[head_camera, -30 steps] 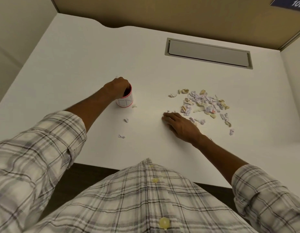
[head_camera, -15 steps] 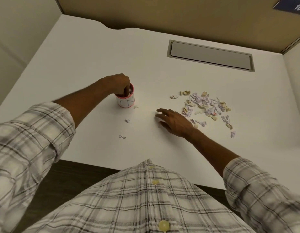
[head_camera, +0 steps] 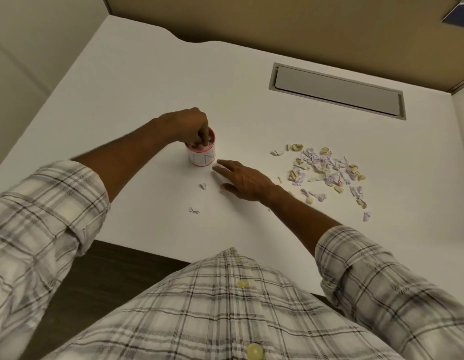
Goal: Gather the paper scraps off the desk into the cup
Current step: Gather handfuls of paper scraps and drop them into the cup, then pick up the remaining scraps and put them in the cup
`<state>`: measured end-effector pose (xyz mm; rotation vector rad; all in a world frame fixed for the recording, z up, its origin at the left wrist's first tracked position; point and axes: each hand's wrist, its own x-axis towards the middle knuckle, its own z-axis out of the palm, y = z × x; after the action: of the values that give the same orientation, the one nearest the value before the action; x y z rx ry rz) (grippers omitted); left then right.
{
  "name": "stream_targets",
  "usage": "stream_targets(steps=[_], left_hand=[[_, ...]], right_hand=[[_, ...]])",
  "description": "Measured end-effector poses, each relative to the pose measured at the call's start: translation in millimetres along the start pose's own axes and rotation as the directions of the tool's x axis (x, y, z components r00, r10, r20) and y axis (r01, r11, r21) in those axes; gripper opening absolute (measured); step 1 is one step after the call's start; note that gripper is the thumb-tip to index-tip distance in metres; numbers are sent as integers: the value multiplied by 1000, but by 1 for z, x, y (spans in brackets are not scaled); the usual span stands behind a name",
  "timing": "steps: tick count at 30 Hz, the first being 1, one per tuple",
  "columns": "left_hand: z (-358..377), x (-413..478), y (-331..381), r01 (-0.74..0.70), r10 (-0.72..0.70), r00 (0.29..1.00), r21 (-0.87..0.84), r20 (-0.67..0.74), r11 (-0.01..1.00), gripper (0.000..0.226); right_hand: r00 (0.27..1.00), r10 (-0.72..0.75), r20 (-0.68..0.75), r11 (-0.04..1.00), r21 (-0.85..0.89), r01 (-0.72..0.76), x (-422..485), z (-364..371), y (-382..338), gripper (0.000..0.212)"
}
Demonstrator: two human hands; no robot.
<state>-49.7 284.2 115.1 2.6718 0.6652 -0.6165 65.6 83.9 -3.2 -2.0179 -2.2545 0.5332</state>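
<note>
A small white cup (head_camera: pixel 203 157) with a red rim and base stands upright on the white desk (head_camera: pixel 127 81). My left hand (head_camera: pixel 190 124) is over the cup's mouth with its fingertips bunched inside it; what they hold is hidden. My right hand (head_camera: pixel 245 180) lies flat with fingers spread, its fingertips just right of the cup's base. A pile of crumpled paper scraps (head_camera: pixel 327 168) sits to the right of that hand. Two stray scraps lie in front of the cup, one nearer to it (head_camera: pixel 203 186) and one closer to me (head_camera: pixel 193 210).
A grey recessed cable hatch (head_camera: pixel 337 91) is set into the desk at the back right. A tan partition (head_camera: pixel 277 24) runs along the far side. The desk's near edge (head_camera: pixel 147 252) meets my checked shirt (head_camera: pixel 225 307).
My right hand has slid left from beside the scrap pile to just beside the cup. My left hand stays at the cup, its fingers now dipped into the mouth.
</note>
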Motion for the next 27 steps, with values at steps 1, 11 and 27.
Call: stream_targets(steps=[1, 11, 27], left_hand=[[-4, -4, -5, -15, 12, 998, -52, -58, 999, 23], [101, -57, -71, -93, -367, 623, -531, -691, 842, 29], [216, -51, -60, 479, -524, 710, -221, -471, 849, 73]], right_hand=[[1000, -4, 8, 1000, 1, 4, 3, 3, -4, 61], [978, -147, -148, 989, -35, 144, -37, 39, -19, 49], [982, -186, 0, 982, 3, 186, -1, 59, -72, 59]])
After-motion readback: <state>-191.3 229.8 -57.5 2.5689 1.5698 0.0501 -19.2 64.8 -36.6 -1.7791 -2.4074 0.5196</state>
